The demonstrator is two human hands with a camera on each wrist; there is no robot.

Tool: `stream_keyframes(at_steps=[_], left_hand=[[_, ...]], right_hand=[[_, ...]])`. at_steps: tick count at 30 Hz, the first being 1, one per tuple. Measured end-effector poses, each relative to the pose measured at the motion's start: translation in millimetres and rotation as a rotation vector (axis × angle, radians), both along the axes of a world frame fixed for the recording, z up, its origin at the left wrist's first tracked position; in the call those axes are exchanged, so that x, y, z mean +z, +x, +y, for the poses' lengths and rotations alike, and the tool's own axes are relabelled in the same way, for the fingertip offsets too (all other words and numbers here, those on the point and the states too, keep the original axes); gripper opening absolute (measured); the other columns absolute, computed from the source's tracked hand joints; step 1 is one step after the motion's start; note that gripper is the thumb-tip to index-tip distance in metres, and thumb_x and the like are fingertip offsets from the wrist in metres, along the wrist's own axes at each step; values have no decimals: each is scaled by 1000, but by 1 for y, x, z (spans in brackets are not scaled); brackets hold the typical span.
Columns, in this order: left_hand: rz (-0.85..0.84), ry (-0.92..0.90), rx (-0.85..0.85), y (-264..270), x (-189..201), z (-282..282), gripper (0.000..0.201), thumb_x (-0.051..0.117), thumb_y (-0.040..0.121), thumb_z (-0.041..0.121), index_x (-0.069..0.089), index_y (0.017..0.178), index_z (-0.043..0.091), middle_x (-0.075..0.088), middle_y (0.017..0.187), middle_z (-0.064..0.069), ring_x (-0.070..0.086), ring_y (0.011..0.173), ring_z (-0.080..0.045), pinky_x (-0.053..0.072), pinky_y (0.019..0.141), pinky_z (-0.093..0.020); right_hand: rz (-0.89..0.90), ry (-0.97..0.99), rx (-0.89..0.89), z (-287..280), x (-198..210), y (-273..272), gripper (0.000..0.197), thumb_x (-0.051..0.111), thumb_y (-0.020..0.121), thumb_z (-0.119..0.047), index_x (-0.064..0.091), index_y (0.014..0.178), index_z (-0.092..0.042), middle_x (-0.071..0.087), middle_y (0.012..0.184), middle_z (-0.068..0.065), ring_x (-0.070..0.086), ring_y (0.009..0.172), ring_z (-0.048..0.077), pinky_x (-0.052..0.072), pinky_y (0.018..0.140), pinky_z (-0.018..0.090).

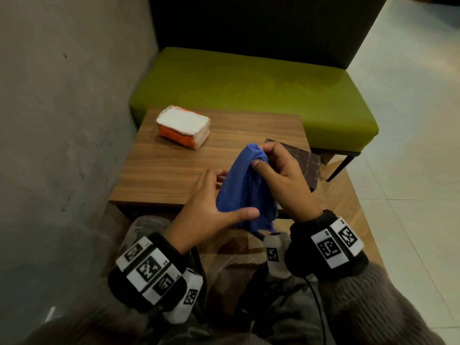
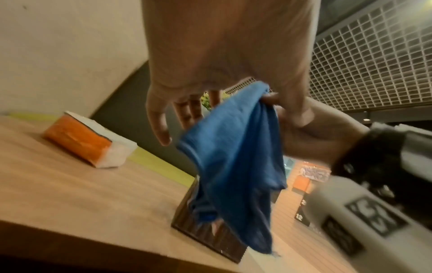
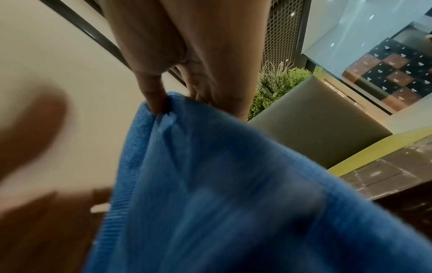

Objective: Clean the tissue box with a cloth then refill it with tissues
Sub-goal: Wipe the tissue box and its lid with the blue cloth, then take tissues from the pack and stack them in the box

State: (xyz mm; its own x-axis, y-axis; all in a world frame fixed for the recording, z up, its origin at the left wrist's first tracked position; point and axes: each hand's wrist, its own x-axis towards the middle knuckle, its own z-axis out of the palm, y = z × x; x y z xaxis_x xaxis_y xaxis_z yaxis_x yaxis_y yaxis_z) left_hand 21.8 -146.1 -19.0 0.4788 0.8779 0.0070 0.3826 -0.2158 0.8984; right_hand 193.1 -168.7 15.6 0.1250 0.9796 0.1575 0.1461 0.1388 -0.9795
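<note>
A blue cloth [image 1: 245, 190] [image 2: 233, 157] [image 3: 210, 184] hangs above the table's near right edge. My right hand [image 1: 258, 158] [image 3: 163, 105] pinches its top corner between thumb and fingers. My left hand [image 1: 232, 195] [image 2: 182, 120] is spread beside the cloth's lower half, fingers straight, thumb under the hanging fold. A dark tiled tissue box [image 1: 302, 161] [image 2: 210, 238] [image 3: 385, 175] lies on the table's right side, partly hidden behind my right hand and the cloth. An orange and white tissue pack [image 1: 183, 127] [image 2: 86, 140] lies at the table's far left.
The small wooden table [image 1: 169, 170] stands against a grey wall [image 1: 62, 120] on the left. A green bench seat [image 1: 249, 90] with a dark backrest sits just behind it. Pale tiled floor [image 1: 410, 145] lies to the right. My knees are under the near edge.
</note>
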Motion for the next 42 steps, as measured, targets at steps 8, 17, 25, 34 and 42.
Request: stream_keyframes(at_steps=[8, 17, 25, 34, 42], left_hand=[[-187, -33, 14, -43, -7, 47, 29, 68, 61, 48, 60, 71, 21, 61, 69, 9, 53, 68, -5, 44, 66, -23], [-147, 7, 44, -86, 30, 121, 17, 69, 78, 0, 61, 75, 14, 65, 61, 15, 58, 62, 4, 48, 60, -10], [97, 223, 166, -120, 35, 167, 32, 78, 68, 4, 55, 69, 26, 62, 66, 14, 54, 63, 0, 42, 61, -11], [368, -127, -210, -152, -51, 127, 39, 77, 67, -6, 65, 66, 31, 64, 65, -3, 52, 57, 0, 38, 55, -9], [308, 52, 158, -129, -56, 165, 49, 75, 72, 1, 62, 97, 41, 61, 90, 5, 54, 78, -9, 42, 69, -16]], right_hand=[[136, -160, -178, 9, -3, 15, 26, 46, 96, 2, 49, 111, -19, 59, 92, 8, 55, 83, 15, 43, 68, 25], [7, -340, -85, 62, -16, -7, 26, 58, 86, 8, 56, 83, -18, 64, 77, 5, 60, 74, 17, 49, 63, 26], [-220, -140, -200, 129, -25, -28, 33, 77, 75, -2, 52, 67, -23, 61, 67, -4, 60, 70, 15, 49, 68, 36], [-789, -462, 230, 77, -96, -28, 17, 78, 73, -22, 61, 76, -21, 67, 77, -3, 65, 81, 20, 51, 71, 38], [-623, -432, -71, 119, -100, -36, 20, 68, 84, -17, 61, 102, -22, 67, 94, -1, 65, 91, 20, 52, 80, 38]])
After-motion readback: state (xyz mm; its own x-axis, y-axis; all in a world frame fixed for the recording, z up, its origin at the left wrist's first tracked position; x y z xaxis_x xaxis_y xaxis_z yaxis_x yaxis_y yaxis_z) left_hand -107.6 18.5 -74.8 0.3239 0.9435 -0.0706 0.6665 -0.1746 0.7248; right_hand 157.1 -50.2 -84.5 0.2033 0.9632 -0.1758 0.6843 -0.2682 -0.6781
